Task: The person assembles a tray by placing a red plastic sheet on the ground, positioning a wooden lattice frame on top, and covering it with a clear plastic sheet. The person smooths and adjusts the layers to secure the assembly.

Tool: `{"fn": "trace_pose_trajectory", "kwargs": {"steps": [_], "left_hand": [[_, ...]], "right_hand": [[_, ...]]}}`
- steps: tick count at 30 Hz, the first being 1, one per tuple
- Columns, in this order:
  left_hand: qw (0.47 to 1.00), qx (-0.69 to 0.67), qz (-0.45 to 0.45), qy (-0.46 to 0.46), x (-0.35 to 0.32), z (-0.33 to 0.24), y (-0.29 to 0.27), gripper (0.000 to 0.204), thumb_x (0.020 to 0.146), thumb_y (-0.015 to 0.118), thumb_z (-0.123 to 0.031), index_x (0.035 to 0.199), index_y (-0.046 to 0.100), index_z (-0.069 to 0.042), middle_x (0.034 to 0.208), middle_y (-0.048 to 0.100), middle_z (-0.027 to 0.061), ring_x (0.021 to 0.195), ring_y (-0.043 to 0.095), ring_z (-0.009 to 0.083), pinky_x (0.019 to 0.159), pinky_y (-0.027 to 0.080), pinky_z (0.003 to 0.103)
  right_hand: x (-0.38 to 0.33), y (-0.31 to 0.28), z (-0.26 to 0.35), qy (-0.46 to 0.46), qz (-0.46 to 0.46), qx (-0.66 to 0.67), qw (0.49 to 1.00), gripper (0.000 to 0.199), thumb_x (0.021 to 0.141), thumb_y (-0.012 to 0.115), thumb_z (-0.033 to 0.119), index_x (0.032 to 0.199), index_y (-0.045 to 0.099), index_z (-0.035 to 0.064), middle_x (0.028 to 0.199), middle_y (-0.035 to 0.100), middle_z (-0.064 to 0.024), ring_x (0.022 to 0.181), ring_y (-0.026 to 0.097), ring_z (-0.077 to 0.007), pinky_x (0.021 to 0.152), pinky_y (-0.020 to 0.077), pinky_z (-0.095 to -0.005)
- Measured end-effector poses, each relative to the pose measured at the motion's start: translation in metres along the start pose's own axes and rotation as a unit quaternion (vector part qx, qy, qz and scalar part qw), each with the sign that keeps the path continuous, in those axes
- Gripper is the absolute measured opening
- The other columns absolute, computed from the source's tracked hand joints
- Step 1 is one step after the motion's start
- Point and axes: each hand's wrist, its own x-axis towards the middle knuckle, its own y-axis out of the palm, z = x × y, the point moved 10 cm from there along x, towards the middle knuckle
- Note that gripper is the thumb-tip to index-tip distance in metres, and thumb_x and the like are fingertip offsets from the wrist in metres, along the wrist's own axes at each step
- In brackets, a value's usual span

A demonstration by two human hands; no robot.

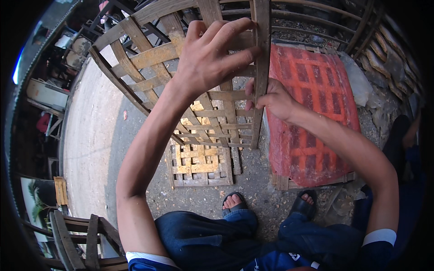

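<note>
A woven bamboo lattice rack (pixel 153 56) with a wooden frame stands upright in front of me, its near edge bar running up and down. My left hand (pixel 203 63) lies across the upper slats, its bent fingers hooked on that edge bar. Lower on the same bar, my right hand (pixel 280 101) grips from the right, its fingers wrapped round to the lattice side. Below the upright rack, another lattice rack (pixel 178 183) lies flat on the ground, partly hidden behind it.
Right of the upright rack, a red translucent sheet (pixel 316 117) covers a flat slatted rack. Clear plastic (pixel 355 81) lies beside it. Several racks (pixel 384 49) lean at the upper right. Wooden slatted furniture (pixel 86 244) stands at lower left. My sandalled feet (pixel 233 202) rest on littered ground.
</note>
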Motion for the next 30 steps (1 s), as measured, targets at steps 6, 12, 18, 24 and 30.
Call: {"fn": "trace_pose_trajectory", "kwargs": {"steps": [6,12,18,24,30], "left_hand": [[0.999,0.039,0.000,-0.019,-0.002,0.001,0.005,0.026,0.079,0.070,-0.032,0.106,0.070,-0.032,0.135,0.058,-0.0060,0.103,0.060,0.0122,0.084,0.039,0.038],[0.998,0.032,-0.028,-0.055,-0.002,0.009,-0.002,0.027,0.079,0.075,-0.024,0.105,0.070,-0.021,0.131,0.060,-0.0018,0.101,0.061,0.0129,0.085,0.038,0.038],[0.997,0.023,-0.022,-0.064,0.001,0.007,-0.002,0.038,0.077,0.083,-0.032,0.108,0.066,-0.018,0.124,0.062,0.0020,0.099,0.062,0.0131,0.080,0.036,0.037],[0.988,0.016,-0.026,-0.149,0.009,0.016,-0.008,0.040,0.078,0.081,-0.051,0.102,0.068,-0.022,0.107,0.063,-0.0030,0.085,0.061,0.0119,0.073,0.032,0.038],[0.922,-0.159,-0.004,-0.354,0.021,0.047,-0.013,0.021,0.091,0.072,-0.015,0.109,0.063,-0.008,0.088,0.072,0.0043,0.070,0.069,0.0177,0.069,0.049,0.037]], "right_hand": [[-0.002,0.000,0.005,-0.006,-0.016,-0.018,1.000,0.034,0.070,0.052,-0.008,0.100,0.061,0.0059,0.081,0.069,-0.0076,0.081,0.070,-0.0182,0.068,0.0451,-0.0287],[-0.001,0.004,0.005,0.012,-0.009,-0.017,1.000,0.039,0.072,0.049,-0.012,0.104,0.062,0.0060,0.094,0.065,-0.0058,0.082,0.070,-0.0181,0.071,0.0488,-0.0316],[0.003,0.007,0.000,0.004,0.013,-0.003,1.000,0.041,0.073,0.047,-0.013,0.107,0.061,0.0055,0.101,0.063,-0.0052,0.083,0.071,-0.0185,0.075,0.0509,-0.0336],[0.005,0.015,0.004,0.005,0.024,-0.017,1.000,0.042,0.073,0.047,-0.013,0.108,0.061,0.0061,0.101,0.063,-0.0052,0.083,0.070,-0.0182,0.076,0.0507,-0.0336],[0.003,0.016,0.006,0.007,0.033,-0.025,0.999,0.040,0.075,0.046,-0.012,0.108,0.060,0.0066,0.100,0.062,-0.0049,0.084,0.068,-0.0170,0.076,0.0506,-0.0329]]}}
